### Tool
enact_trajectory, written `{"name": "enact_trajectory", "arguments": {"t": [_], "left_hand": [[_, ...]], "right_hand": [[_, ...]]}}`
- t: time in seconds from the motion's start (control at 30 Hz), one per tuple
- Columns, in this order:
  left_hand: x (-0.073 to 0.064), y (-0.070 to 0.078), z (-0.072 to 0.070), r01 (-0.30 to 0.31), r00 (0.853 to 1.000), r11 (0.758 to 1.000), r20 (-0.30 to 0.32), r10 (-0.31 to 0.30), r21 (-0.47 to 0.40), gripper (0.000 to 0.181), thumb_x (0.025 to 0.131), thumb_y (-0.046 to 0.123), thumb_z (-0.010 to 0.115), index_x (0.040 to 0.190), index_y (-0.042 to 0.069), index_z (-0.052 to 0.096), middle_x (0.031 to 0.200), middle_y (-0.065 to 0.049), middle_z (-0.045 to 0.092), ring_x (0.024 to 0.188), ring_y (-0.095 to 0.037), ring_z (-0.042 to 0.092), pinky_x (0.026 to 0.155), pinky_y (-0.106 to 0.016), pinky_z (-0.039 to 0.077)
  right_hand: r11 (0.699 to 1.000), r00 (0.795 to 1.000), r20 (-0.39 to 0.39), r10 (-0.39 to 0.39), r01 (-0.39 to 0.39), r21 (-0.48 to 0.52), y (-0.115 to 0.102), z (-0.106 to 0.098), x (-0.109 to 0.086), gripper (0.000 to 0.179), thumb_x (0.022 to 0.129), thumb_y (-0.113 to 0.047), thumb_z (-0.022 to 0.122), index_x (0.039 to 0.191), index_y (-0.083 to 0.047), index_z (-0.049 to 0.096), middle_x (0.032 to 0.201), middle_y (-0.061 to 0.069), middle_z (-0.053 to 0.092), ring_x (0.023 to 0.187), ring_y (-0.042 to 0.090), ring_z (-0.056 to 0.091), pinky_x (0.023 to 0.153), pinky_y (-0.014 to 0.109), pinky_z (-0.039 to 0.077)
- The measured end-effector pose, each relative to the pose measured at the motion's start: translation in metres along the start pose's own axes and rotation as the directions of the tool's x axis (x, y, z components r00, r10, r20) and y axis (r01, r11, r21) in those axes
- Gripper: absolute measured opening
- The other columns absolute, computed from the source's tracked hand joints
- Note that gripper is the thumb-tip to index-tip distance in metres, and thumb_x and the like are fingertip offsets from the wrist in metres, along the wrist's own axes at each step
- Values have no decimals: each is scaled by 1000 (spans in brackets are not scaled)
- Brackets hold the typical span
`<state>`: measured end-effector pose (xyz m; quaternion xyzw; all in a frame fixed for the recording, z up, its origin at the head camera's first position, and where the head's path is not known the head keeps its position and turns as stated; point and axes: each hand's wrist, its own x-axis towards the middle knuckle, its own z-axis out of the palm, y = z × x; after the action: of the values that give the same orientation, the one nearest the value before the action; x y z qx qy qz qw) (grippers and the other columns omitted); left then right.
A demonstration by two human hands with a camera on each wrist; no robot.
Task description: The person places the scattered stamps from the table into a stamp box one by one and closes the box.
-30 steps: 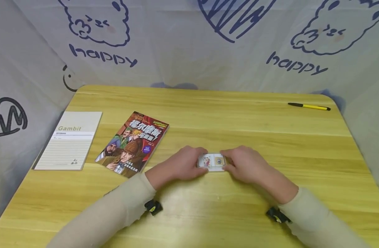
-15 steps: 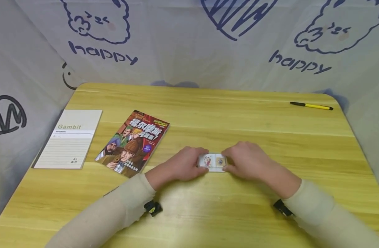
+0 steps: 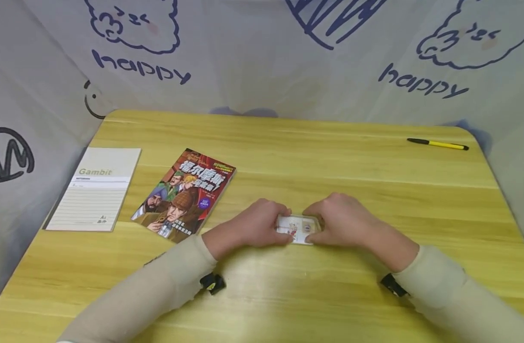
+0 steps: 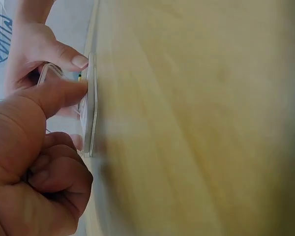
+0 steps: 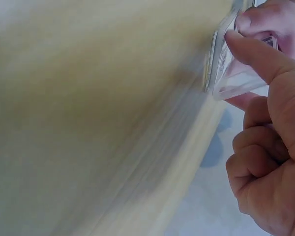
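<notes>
My left hand (image 3: 263,223) and right hand (image 3: 341,221) hold a small flat clear plastic case (image 3: 297,229) between them. It has rounded corners, a little cartoon print on white and a tan square with a round mark. Thumbs press along the near edge in the head view, while the fingers reach behind the far edge, mostly hidden. From the right wrist, a clear rim (image 5: 238,88) stands at an angle off the thin layered slab (image 5: 217,54). The left wrist view also shows the case's layered edge (image 4: 92,108) side on, close above the tabletop.
A wooden table (image 3: 262,295) lies beneath. On the left are a Gambit notebook (image 3: 103,200) and a book with illustrated figures (image 3: 184,193), its lower corner near my left sleeve. A yellow and black pen (image 3: 437,144) lies at the far right, before a printed cloth (image 3: 244,62).
The case has shifted slightly right and nearer to me, and its face looks less flat. Both thumbs have moved inward over it. The head view has tipped slightly downward.
</notes>
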<state>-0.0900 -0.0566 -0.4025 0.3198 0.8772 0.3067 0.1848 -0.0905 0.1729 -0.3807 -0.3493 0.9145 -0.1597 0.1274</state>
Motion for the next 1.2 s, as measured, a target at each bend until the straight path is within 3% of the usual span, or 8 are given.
{"name": "enact_trajectory", "arguments": {"t": [0.13, 0.3, 0.47, 0.63, 0.83, 0.97, 1.07, 1.2], "left_hand": [[-2, -1, -1, -3, 1000, 999, -9, 3, -54, 52, 79, 26, 86, 119, -3, 68, 103, -11, 71, 70, -10, 59, 63, -24, 49], [-3, -2, 3, -22, 1000, 998, -16, 21, -66, 45, 83, 23, 83, 117, -1, 66, 79, 0, 63, 64, -10, 55, 57, -25, 46], [-4, 1, 7, -6, 999, 1000, -32, 6, 2, 34, 87, 12, 76, 117, 0, 65, 86, -3, 67, 69, -12, 58, 63, -27, 49], [-4, -1, 11, 9, 997, 999, -76, -5, 51, 34, 83, -4, 66, 116, 1, 67, 94, -8, 70, 73, -15, 61, 65, -27, 50], [-6, -5, 13, 15, 997, 999, -74, -13, 32, 34, 91, 5, 67, 124, 0, 65, 104, -12, 71, 83, -19, 64, 78, -33, 52], [-7, -7, 11, 26, 999, 1000, -31, -26, -4, 46, 95, 19, 70, 135, -2, 59, 88, -6, 67, 73, -16, 57, 73, -32, 48], [-10, -8, 8, 23, 1000, 1000, -3, -23, -19, 57, 93, 24, 73, 140, -2, 54, 70, 1, 56, 62, -13, 47, 64, -30, 43], [-13, -8, 6, 9, 1000, 1000, -7, -9, -3, 61, 91, 26, 76, 140, -2, 54, 66, 1, 52, 60, -11, 43, 60, -27, 40]], "right_hand": [[992, 1000, -4, 2, -1, 128, 6, 4, -1, 45, 73, -37, 89, 109, -13, 77, 64, -13, 55, 51, 4, 42, 46, 25, 34], [955, 997, -47, 54, -38, 294, 12, 16, -5, 45, 75, -31, 90, 112, -10, 76, 53, -11, 43, 48, 3, 34, 47, 23, 31], [919, 987, -109, 118, -67, 388, 12, 26, -10, 36, 78, -20, 88, 111, -11, 77, 51, -10, 38, 48, 4, 31, 52, 25, 35], [906, 975, -156, 155, -77, 416, 9, 31, -10, 30, 80, -15, 85, 109, -10, 78, 51, -9, 35, 48, 4, 29, 55, 26, 37], [907, 973, -156, 172, -94, 411, 11, 34, -11, 33, 83, -23, 84, 113, -13, 77, 51, -9, 36, 48, 5, 30, 50, 26, 32], [916, 978, -134, 161, -97, 388, 15, 35, -15, 40, 83, -28, 84, 120, -16, 75, 51, -9, 35, 47, 5, 29, 50, 26, 30], [921, 982, -118, 145, -91, 379, 15, 35, -17, 47, 81, -32, 85, 124, -17, 72, 53, -9, 37, 48, 6, 31, 50, 26, 30], [934, 984, -113, 137, -90, 345, 12, 35, -17, 56, 77, -37, 87, 128, -19, 70, 56, -9, 41, 50, 7, 35, 50, 27, 32]]}}
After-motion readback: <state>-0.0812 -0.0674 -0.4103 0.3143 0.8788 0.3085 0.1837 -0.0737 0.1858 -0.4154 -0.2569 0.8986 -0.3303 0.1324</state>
